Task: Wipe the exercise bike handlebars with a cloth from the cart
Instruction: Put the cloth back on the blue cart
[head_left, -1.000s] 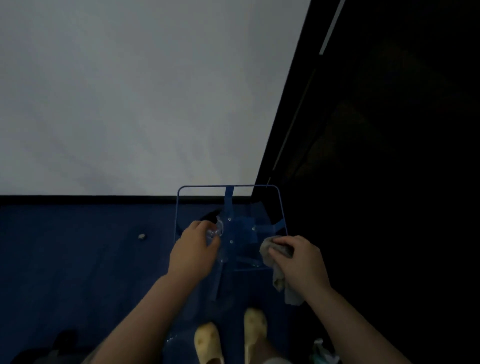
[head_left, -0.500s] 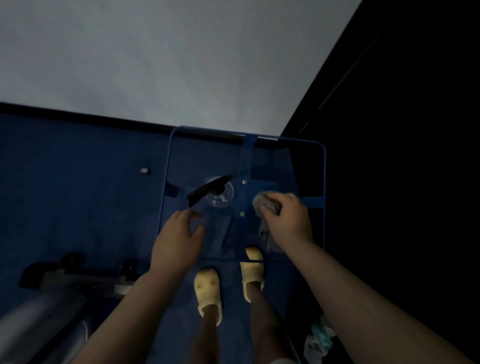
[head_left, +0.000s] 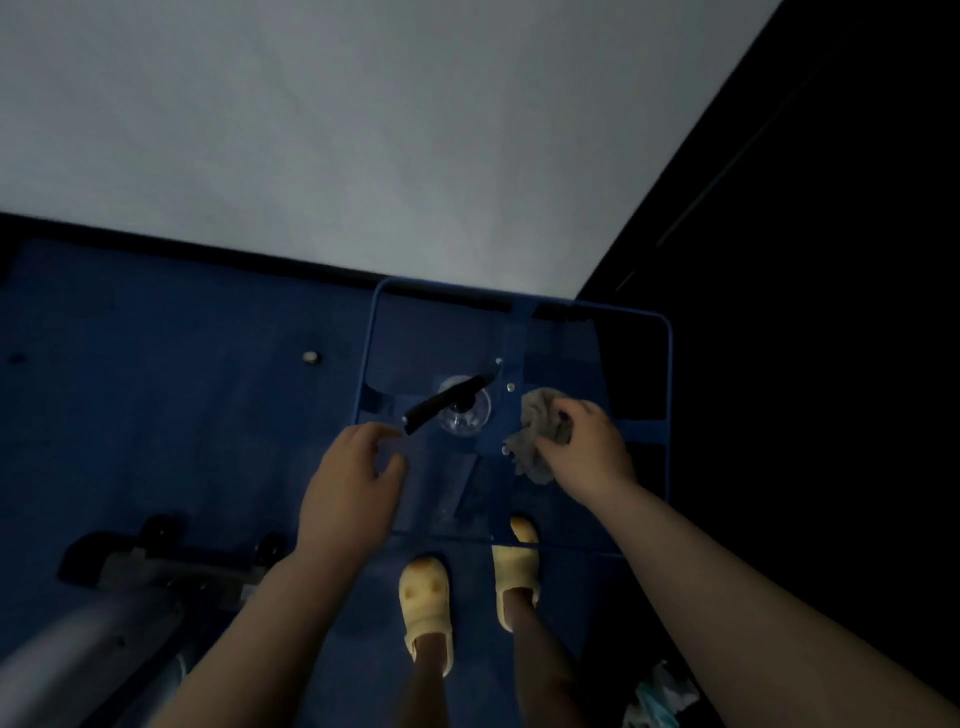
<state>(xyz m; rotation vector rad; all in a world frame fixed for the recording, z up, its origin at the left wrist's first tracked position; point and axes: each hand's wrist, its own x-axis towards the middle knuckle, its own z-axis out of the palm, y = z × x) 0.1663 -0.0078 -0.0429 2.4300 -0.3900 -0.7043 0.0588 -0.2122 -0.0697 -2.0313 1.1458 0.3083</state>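
Note:
A blue cart (head_left: 669, 374) with a thin blue rim stands in front of me, seen from above in dim light. My right hand (head_left: 584, 452) is closed on a crumpled grey cloth (head_left: 537, 434) over the cart's right side. My left hand (head_left: 353, 480) hovers at the cart's left edge with loosely curled fingers and nothing in it. On the cart's top lies a black handled tool (head_left: 447, 402) across a clear round glass item (head_left: 465, 413). Part of the exercise bike's grey frame and base (head_left: 145, 577) shows at lower left; its handlebars are out of view.
A white wall (head_left: 363, 130) rises behind the cart and a dark area fills the right. The floor is blue, with a small pale object (head_left: 310, 357) lying on it at left. My feet in yellow slippers (head_left: 426, 603) stand just before the cart. Something pale lies at bottom right (head_left: 657, 693).
The view has tilted down, so the cart top, my feet and the bike base came into sight. My left hand drew back from the glass item; my right hand kept the cloth.

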